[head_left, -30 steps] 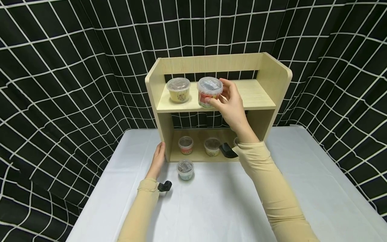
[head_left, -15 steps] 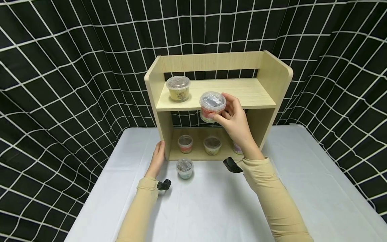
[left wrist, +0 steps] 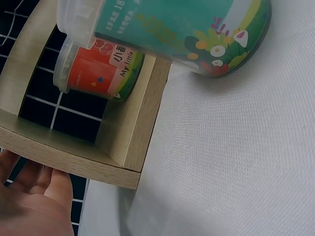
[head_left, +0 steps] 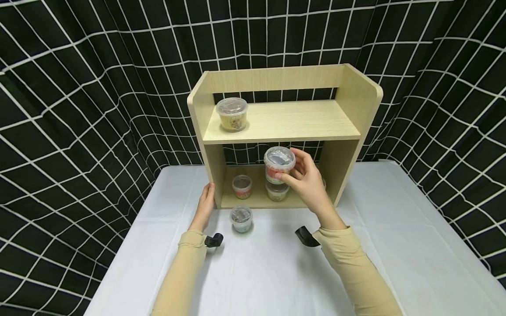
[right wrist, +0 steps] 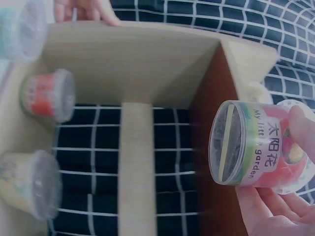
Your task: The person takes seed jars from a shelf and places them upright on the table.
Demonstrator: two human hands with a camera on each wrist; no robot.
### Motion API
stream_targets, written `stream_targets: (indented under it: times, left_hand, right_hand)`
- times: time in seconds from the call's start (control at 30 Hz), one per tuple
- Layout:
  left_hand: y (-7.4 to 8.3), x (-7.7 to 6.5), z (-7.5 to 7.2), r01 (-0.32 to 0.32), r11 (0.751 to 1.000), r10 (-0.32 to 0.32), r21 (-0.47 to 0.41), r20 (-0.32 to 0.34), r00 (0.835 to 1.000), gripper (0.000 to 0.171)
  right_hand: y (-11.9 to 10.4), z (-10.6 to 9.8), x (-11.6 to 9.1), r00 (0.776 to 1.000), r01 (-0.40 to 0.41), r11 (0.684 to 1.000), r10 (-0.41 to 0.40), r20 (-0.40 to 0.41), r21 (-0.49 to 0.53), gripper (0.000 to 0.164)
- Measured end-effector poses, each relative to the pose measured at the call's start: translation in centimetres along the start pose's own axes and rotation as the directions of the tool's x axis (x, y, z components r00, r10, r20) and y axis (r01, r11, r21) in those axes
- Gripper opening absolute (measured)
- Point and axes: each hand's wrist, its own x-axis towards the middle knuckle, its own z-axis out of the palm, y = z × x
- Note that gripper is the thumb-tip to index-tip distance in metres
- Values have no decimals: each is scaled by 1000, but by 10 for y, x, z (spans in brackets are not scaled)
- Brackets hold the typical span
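My right hand (head_left: 310, 186) pinches a lidded clear plastic cup (head_left: 278, 164) between thumb and fingers, in front of the shelf's lower opening. Its red label reads "My little garden" in the right wrist view. In the head view the held cup overlaps a cream-labelled cup (head_left: 277, 193) on the bottom board. My left hand (head_left: 204, 206) rests against the outside of the wooden shelf's left side panel (left wrist: 74, 157), fingers fairly straight. A teal-labelled cup (head_left: 241, 220) stands on the table just right of that hand, before the shelf.
Up on the shelf (head_left: 292, 120), a yellow-labelled cup (head_left: 233, 118) stands at the left. Below it is a red-labelled cup (head_left: 242, 188). Another cup (head_left: 324, 182) is mostly hidden behind my right hand. A white cloth (head_left: 269, 267) covers the table; dark gridded curtains (head_left: 99, 87) surround it.
My right hand has brought the red-labelled cup down from upper-board level to in front of the lower opening. My left hand stays at the side panel.
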Motion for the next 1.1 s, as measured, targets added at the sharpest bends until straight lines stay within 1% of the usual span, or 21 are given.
stream_targets:
  times: [0.13, 0.3, 0.43, 0.53, 0.67, 0.77, 0.9, 1.1]
  left_hand:
    - [1, 0, 0, 2, 1000, -2, -16, 7, 1000, 73]
    - [2, -1, 1, 2, 999, -1, -41, 20, 1000, 67]
    - [2, -1, 0, -5, 999, 6, -34, 18, 1000, 69]
    - [13, -7, 0, 2, 1000, -2, -27, 21, 1000, 67]
    - [14, -7, 0, 6, 1000, -5, -27, 24, 1000, 65]
    - [2, -1, 0, -2, 1000, 3, -19, 16, 1000, 70]
    - [1, -1, 0, -2, 1000, 2, -13, 15, 1000, 74]
    - [1, -1, -1, 3, 1000, -3, -17, 19, 1000, 76]
  right_hand:
    - [12, 2, -7, 999, -39, 999, 39, 2, 8, 72]
    - [21, 2, -13, 998, -57, 998, 57, -15, -1, 72]
    - [29, 3, -19, 996, -92, 996, 92, -23, 2, 72]
    - [37, 6, -25, 993, -118, 993, 119, -21, 26, 72]
    - [51, 11, -31, 988, -151, 986, 152, -15, 67, 72]
    - [61, 12, -35, 985, -171, 983, 173, -14, 70, 73]
    - [72, 14, -40, 979, -198, 979, 200, -29, 45, 72]
    - [89, 17, -45, 965, -258, 966, 257, -45, -18, 72]
